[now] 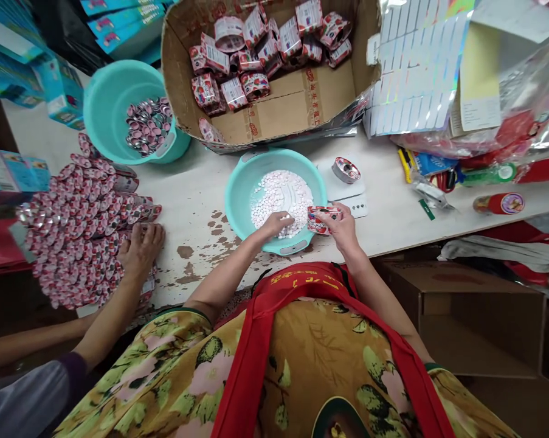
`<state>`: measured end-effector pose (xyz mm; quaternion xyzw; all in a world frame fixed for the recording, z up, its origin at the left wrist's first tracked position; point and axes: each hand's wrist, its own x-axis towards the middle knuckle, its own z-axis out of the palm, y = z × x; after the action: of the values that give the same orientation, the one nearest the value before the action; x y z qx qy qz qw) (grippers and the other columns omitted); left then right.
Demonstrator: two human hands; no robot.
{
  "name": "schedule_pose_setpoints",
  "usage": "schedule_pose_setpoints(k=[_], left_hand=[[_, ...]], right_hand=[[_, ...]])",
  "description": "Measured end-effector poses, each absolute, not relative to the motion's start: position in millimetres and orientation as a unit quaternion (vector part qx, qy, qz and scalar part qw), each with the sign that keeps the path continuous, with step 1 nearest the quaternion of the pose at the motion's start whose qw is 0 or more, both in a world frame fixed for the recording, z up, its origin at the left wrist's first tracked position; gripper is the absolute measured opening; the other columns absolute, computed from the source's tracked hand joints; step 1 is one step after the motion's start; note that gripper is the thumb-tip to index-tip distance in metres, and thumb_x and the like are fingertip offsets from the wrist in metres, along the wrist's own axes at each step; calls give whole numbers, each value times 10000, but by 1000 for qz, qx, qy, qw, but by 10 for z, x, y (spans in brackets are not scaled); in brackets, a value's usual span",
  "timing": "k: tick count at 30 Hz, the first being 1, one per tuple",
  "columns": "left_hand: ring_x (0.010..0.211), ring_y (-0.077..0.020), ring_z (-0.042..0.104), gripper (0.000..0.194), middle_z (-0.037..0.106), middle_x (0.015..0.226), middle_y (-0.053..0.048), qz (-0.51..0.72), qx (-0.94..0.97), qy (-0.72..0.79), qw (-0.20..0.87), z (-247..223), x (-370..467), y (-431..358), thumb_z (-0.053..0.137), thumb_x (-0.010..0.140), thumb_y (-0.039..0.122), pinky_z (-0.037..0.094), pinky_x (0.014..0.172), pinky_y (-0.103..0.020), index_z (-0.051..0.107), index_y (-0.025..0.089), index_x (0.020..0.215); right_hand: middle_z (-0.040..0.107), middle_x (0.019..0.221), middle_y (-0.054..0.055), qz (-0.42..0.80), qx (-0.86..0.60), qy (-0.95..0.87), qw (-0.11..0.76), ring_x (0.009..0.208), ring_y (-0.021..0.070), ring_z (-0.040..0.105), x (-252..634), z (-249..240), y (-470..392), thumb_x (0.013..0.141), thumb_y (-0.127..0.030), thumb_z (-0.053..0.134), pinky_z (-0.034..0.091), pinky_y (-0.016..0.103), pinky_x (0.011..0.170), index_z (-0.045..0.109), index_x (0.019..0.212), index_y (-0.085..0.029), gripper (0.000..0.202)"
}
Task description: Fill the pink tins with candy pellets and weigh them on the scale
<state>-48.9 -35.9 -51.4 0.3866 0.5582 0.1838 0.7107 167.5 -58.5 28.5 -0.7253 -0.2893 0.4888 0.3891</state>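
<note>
A turquoise basin [232, 193] in front of me holds many small, pale pink candies [276, 188]. My left hand [274, 224] reaches over its near rim, fingers curled together around a few of the candies. At the basin's right edge, my right hand [342, 226] grips a small red-and-white printed tin [317, 220], tilted so its patterned side faces up. A similar oval tin [346, 170] with a dark opening in its top rests on a flat white scale [359, 205], just beyond my right hand.
Behind the basin stands a cardboard box [283, 115] with many printed tins. At left are a second turquoise basin [105, 121] of small round metal pieces and a big heap of tins [73, 243], where another person's hand [140, 249] rests. Sticker sheets [415, 73] lie at right.
</note>
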Motion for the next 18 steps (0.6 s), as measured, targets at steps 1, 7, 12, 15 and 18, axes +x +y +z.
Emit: schedule_pose_setpoints(k=[1, 7, 12, 15, 18], left_hand=[[520, -124, 492, 295, 551, 597, 12, 230, 303, 552, 742, -499, -519, -332, 791, 706, 411, 350, 503, -240, 594, 191, 700], [490, -107, 568, 376, 632, 676, -28, 395, 3, 514, 762, -416, -510, -100, 627, 859, 555, 347, 387, -198, 568, 190, 789], [419, -80, 474, 398, 541, 574, 4, 472, 15, 504, 724, -104, -452, 28, 555, 921, 511, 344, 371, -204, 486, 202, 681], [544, -131, 604, 386, 578, 631, -17, 549, 103, 480, 677, 137, -391, 11, 581, 893, 537, 463, 468, -240, 514, 206, 708], [676, -169, 688, 383, 625, 711, -21, 587, 145, 473, 640, 245, -290, -13, 651, 848, 533, 560, 627, -294, 502, 203, 723]], right_hand=[[690, 1157, 89, 488, -719, -302, 392, 1070, 231, 673, 1704, 354, -590, 550, -533, 889, 600, 354, 885, 637, 1035, -210, 636], [739, 1004, 35, 520, -668, -371, 381, 927, 210, 697, 1655, 571, -580, 621, -460, 873, 577, 347, 872, 642, 1016, -229, 513], [727, 1113, 62, 457, -657, -513, 311, 1062, 252, 682, 1341, 417, -497, 711, -372, 810, 533, 393, 986, 714, 1087, -234, 412], [714, 1120, 66, 436, -628, -587, 266, 1085, 260, 667, 1149, 323, -413, 711, -281, 806, 515, 406, 1004, 725, 1096, -230, 397], [705, 1133, 65, 428, -621, -613, 235, 1103, 262, 654, 1022, 265, -339, 733, -247, 781, 511, 410, 1002, 718, 1114, -230, 387]])
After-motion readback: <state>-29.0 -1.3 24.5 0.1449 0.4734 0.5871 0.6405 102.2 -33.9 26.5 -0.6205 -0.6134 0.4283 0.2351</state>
